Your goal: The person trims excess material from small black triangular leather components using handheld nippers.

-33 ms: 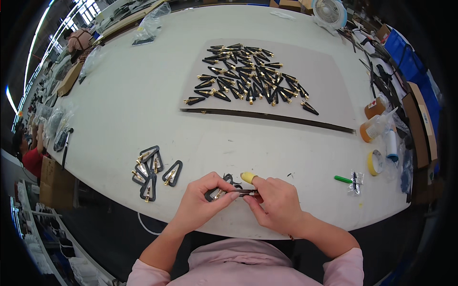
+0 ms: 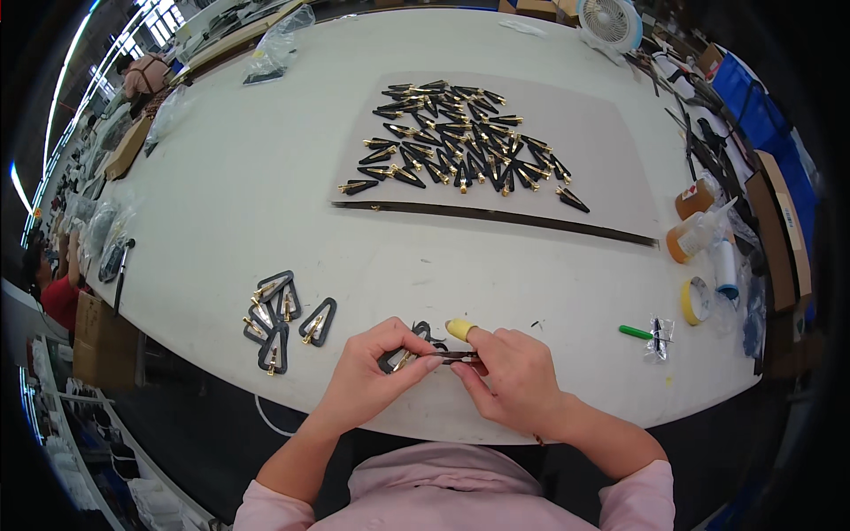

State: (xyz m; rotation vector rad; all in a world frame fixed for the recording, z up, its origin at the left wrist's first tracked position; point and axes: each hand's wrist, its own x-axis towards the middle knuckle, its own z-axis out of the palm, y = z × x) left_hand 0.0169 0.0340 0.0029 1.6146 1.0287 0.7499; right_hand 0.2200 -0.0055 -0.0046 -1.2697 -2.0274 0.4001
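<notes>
Near the table's front edge, both my hands meet at a dark, narrow hair clip (image 2: 457, 356), seen almost edge-on. My left hand (image 2: 376, 372) pinches its left end between thumb and index finger. The right end is gripped by my right hand (image 2: 521, 376), whose index finger wears a yellow finger cover (image 2: 459, 329). Partly hidden behind the left fingers lies a grey triangular clip (image 2: 390, 361), with black scraps (image 2: 425, 331) beside it. Several grey triangular hair clips with gold metal parts (image 2: 277, 341) lie to the left, one (image 2: 319, 322) set apart.
Many black and gold clips (image 2: 456, 146) cover a grey sheet (image 2: 602, 168), with a long dark strip (image 2: 496, 216) along its near edge. At right are a green-handled tool (image 2: 636, 333), yellow tape (image 2: 695, 302), an orange bottle (image 2: 683, 243) and a fan (image 2: 611, 22). Other people work at far left.
</notes>
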